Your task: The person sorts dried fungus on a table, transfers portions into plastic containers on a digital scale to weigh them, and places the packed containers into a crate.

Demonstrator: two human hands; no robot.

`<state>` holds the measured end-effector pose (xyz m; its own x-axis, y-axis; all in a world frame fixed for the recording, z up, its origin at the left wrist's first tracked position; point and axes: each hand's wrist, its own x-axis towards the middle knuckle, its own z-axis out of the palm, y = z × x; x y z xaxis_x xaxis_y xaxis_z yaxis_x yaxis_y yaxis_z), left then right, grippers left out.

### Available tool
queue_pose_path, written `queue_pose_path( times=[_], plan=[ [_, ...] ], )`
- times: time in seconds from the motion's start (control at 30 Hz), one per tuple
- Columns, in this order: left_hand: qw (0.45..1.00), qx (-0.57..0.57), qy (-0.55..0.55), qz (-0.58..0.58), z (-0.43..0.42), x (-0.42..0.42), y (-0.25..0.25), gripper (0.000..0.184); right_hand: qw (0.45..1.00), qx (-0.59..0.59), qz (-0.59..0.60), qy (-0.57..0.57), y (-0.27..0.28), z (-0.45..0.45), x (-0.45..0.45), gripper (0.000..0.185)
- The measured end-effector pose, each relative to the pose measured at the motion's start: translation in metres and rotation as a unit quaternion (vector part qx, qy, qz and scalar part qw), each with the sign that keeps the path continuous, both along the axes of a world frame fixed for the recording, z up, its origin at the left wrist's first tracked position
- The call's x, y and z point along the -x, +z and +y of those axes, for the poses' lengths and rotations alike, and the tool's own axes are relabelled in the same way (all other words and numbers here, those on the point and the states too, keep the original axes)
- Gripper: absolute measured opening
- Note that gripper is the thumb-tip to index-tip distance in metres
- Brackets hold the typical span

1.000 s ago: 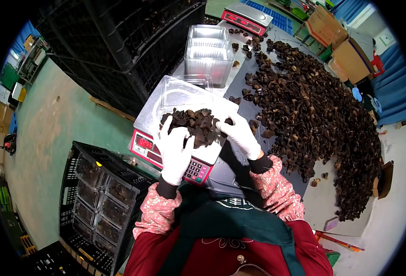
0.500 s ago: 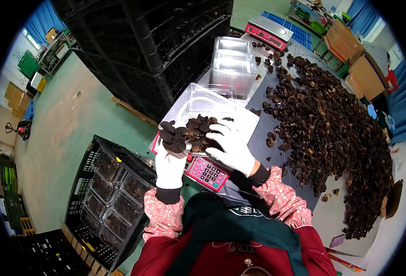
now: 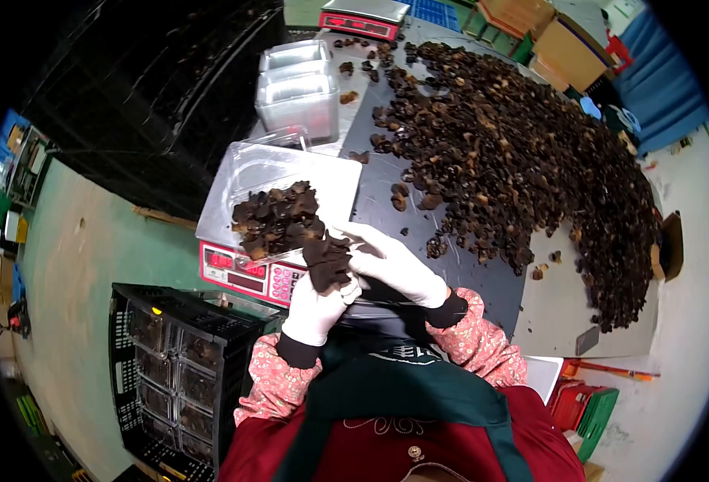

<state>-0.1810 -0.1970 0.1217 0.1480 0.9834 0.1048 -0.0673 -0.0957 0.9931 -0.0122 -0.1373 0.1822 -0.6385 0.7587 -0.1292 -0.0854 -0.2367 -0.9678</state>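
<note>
My left hand point(image 3: 319, 308), in a white glove, is closed around a clump of dark wood ear mushrooms point(image 3: 326, 261) just in front of the scale. My right hand point(image 3: 391, 263), gloved too, meets it from the right, its fingers closed against the same clump. Beyond them a clear plastic box heaped with wood ear mushrooms point(image 3: 274, 217) sits on the pan of a red and silver weighing scale point(image 3: 246, 271). Red digits glow on its display, and part of the keypad shows beside my left hand. The clump hides the box's near right corner.
Stacked clear plastic boxes point(image 3: 298, 96) stand behind the scale. A big pile of wood ear mushrooms point(image 3: 515, 153) covers the table's right side. At the back is a second scale point(image 3: 362, 20). Black crates point(image 3: 153, 88) tower at left; another crate point(image 3: 121, 361) below holds filled boxes.
My view has swung right. My right hand has left the mushrooms in the box and come to the clump in my left hand, which has moved nearer my body.
</note>
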Motion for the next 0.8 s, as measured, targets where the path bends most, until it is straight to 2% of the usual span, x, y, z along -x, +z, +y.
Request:
queue_pose_path(
  times=[0.03, 0.07, 0.1, 0.13, 0.17, 0.2, 0.27, 0.33, 0.37, 0.4, 0.43, 0.47, 0.5, 0.57, 0.63, 0.73, 0.8],
  plan=[
    [0.987, 0.066, -0.053, -0.138, 0.003, -0.004, -0.003, 0.023, 0.996, -0.060, -0.062, -0.001, -0.001, -0.001, -0.005, 0.062],
    [0.953, 0.137, -0.090, -0.254, 0.005, -0.008, -0.007, 0.022, 0.978, -0.189, -0.083, -0.039, -0.013, -0.003, -0.007, 0.048],
    [0.828, 0.224, -0.139, -0.494, 0.006, -0.010, -0.017, 0.023, 0.978, -0.189, -0.080, -0.034, -0.010, -0.005, -0.013, 0.048],
    [0.944, 0.167, -0.100, -0.267, 0.000, -0.018, -0.004, 0.023, 0.990, -0.102, -0.084, -0.051, -0.006, -0.006, -0.021, 0.039],
    [0.991, 0.123, -0.056, -0.013, -0.007, -0.025, 0.010, 0.027, 0.994, -0.013, -0.087, -0.063, -0.004, -0.007, -0.028, 0.030],
    [0.957, 0.212, -0.041, -0.195, -0.006, -0.037, -0.012, 0.030, 0.995, -0.028, -0.047, -0.081, -0.009, -0.010, -0.033, 0.018],
    [0.989, 0.095, -0.026, -0.112, -0.011, -0.044, -0.034, 0.034, 0.991, -0.058, -0.103, -0.068, -0.019, -0.015, -0.041, 0.020],
    [0.997, 0.000, -0.058, 0.049, -0.019, -0.048, -0.013, 0.037, 0.988, -0.049, -0.125, -0.069, -0.032, -0.023, -0.047, 0.020],
    [0.978, 0.087, -0.102, -0.159, -0.021, -0.055, -0.027, 0.032, 0.989, -0.025, -0.122, -0.078, -0.044, -0.027, -0.051, 0.020],
    [0.896, 0.217, -0.145, -0.359, -0.021, -0.056, -0.043, 0.036, 0.984, 0.028, -0.132, -0.114, -0.049, -0.031, -0.054, 0.017],
    [0.857, 0.303, -0.149, -0.390, -0.021, -0.056, -0.041, 0.043, 0.983, -0.010, -0.091, -0.159, -0.068, -0.032, -0.056, 0.015],
    [0.808, 0.389, -0.141, -0.419, -0.021, -0.055, -0.039, 0.052, 0.981, 0.034, -0.073, -0.179, -0.083, -0.033, -0.064, 0.015],
    [0.830, 0.414, -0.113, -0.356, -0.022, -0.052, -0.027, 0.051, 0.975, 0.079, -0.057, -0.201, -0.094, -0.033, -0.074, 0.015],
    [0.881, 0.411, -0.066, -0.227, -0.027, -0.048, -0.030, 0.047, 0.966, 0.037, -0.107, -0.230, -0.111, -0.035, -0.090, 0.014],
    [0.921, 0.292, -0.164, -0.199, -0.033, -0.027, -0.041, 0.041, 0.958, 0.046, -0.149, -0.241, -0.125, -0.038, -0.109, 0.013],
    [0.923, 0.324, -0.140, -0.153, -0.035, -0.008, -0.029, 0.034, 0.947, 0.022, -0.185, -0.263, -0.137, -0.044, -0.130, 0.013],
    [0.933, 0.323, -0.124, -0.094, -0.035, 0.013, -0.022, 0.034, 0.922, -0.017, -0.293, -0.251, -0.141, -0.045, -0.140, 0.015]
  ],
)
